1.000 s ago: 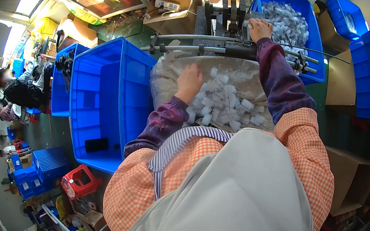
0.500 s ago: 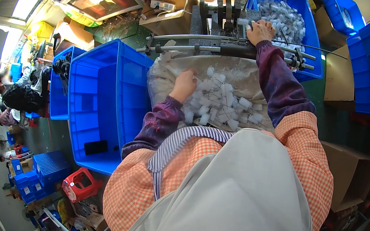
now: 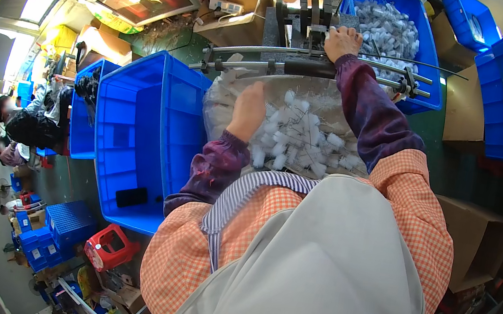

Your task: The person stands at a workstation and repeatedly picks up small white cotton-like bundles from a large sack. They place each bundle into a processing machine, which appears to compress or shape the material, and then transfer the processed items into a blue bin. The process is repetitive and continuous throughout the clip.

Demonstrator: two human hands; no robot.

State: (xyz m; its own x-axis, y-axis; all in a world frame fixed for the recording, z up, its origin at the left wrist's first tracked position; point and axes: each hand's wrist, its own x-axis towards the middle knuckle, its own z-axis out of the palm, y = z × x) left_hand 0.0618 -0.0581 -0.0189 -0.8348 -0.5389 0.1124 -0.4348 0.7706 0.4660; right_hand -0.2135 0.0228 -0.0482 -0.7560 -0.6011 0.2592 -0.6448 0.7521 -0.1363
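Note:
My left hand [image 3: 249, 108] hovers over the left part of a cloth-lined, plastic-edged tray [image 3: 221, 97], its fingers bunched together. What they hold, if anything, I cannot make out. Beside it lies a heap of small white bristle brushes [image 3: 303, 135] with thin wire stems. My right hand [image 3: 342, 44] reaches up to a dark metal bench machine [image 3: 304, 25], fingers curled at its right side. Next to those fingertips sits a small whitish piece [image 3: 317, 30] in the machine; whatever lies within the fingers is hidden. Metal rails [image 3: 260, 54] run across between the machine and the tray.
A deep blue crate [image 3: 128, 132] stands at my left, with a dark flat object [image 3: 131, 197] inside. Behind my right hand, a blue bin [image 3: 430, 73] holds many brush pieces [image 3: 387, 31]. A thin rod [image 3: 440, 68] sticks out rightward. Cardboard boxes [image 3: 473, 242] and a red stool [image 3: 111, 248] are around.
My right hand has shifted slightly left along the machine. My left hand has lifted a little towards the rails and turned, its fingers drawn together.

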